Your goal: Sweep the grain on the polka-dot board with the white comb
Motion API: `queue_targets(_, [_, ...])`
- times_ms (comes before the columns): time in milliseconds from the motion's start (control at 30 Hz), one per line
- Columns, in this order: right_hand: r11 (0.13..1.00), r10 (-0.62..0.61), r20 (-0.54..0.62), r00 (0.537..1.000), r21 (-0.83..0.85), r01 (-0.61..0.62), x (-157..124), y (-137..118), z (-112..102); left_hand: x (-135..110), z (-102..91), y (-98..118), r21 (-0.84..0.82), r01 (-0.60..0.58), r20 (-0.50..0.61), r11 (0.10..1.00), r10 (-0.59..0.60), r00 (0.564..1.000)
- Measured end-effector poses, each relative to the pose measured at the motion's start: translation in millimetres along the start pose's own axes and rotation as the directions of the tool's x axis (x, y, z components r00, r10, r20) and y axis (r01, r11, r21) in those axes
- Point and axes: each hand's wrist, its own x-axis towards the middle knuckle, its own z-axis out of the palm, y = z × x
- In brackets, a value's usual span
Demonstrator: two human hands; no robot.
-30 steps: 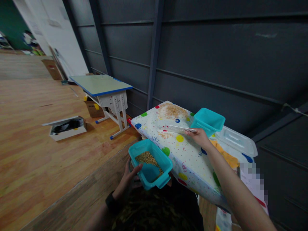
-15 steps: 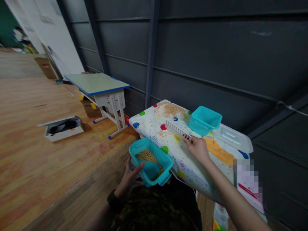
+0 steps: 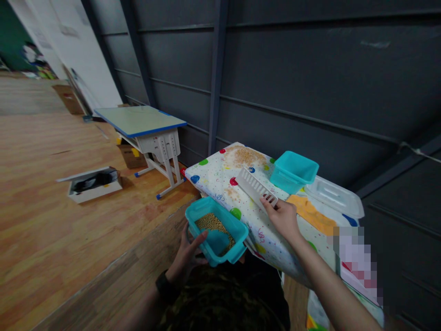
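My left hand (image 3: 191, 248) is closed around the near side of a teal plastic box (image 3: 241, 232), thumb over the rim, holding it just below the table's front edge. Yellowish soybeans (image 3: 212, 223) lie along the far part of its floor. In my right hand (image 3: 282, 218) is a narrow white slotted plastic tray (image 3: 255, 187), pinched by its near end above the tablecloth. A loose pile of beans with pale powder (image 3: 246, 156) spreads over the back of the table, and a fainter powdery patch (image 3: 233, 194) lies left of the tray.
A second teal box (image 3: 292, 172) stands at the table's back right, beside a clear lid (image 3: 334, 196) and an orange cloth (image 3: 310, 212). The balloon-print tablecloth (image 3: 210, 177) covers the table. A dark panelled wall (image 3: 292, 69) rises behind; a school desk (image 3: 141, 120) stands left.
My right hand has tilted the slotted tray, so more of its slotted face shows, and its far end is slightly higher. The box in my left hand has barely moved.
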Motion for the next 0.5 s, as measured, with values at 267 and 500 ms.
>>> queue_targets(267, [1.000, -0.026, -0.061, 0.998, -0.016, 0.025, -9, -4, -4, -2, -1.5, -4, 0.034, -0.013, 0.034, 0.999, 0.012, 0.999])
queue_targets(500, [0.985, 0.126, -0.058, 0.990, 0.129, -0.117, -13, 12, -24, -2, -10.6, -14, 0.064, -0.005, 0.003, 0.998, 0.005, 1.000])
